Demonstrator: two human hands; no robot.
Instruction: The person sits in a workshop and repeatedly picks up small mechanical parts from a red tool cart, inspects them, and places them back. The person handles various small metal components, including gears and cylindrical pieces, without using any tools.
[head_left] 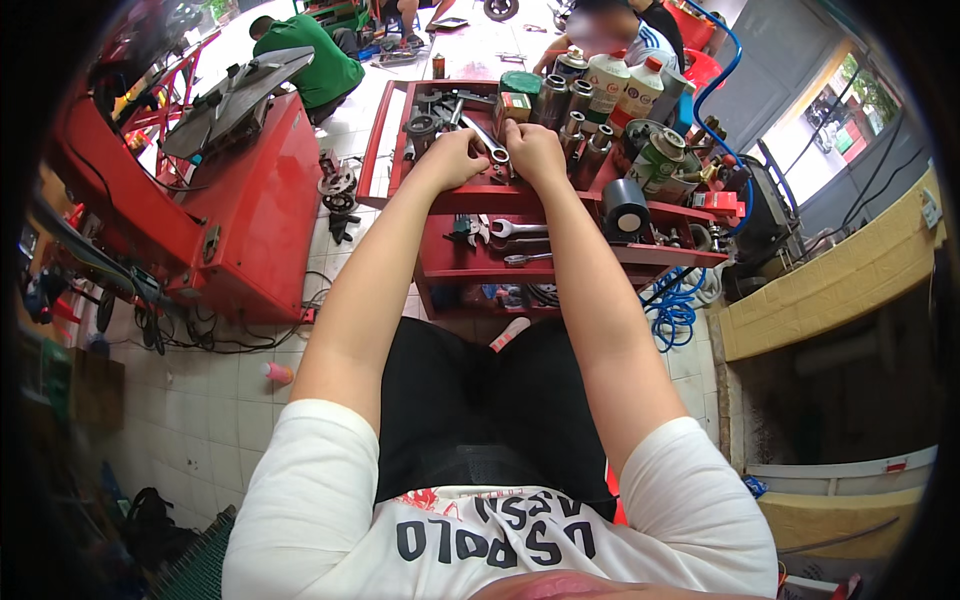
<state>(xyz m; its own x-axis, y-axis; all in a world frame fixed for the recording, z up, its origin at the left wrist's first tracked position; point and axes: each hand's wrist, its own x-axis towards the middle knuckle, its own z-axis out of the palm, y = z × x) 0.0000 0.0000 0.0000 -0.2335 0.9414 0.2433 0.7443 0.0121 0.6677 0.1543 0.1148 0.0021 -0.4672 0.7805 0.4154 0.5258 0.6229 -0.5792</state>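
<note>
Wrench (484,137), ring end (500,156) nearest, shaft (478,131) slanting away leftward, left hand (455,160), right hand (537,153) curled, grasp unclear

It was a repair workshop, as the wrenches (488,142), bottles (606,86), coiled blue hose (677,318) and big red machine (258,215) showed.

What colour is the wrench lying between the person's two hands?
The wrench is shiny silver, as seen best in the head view.
</note>
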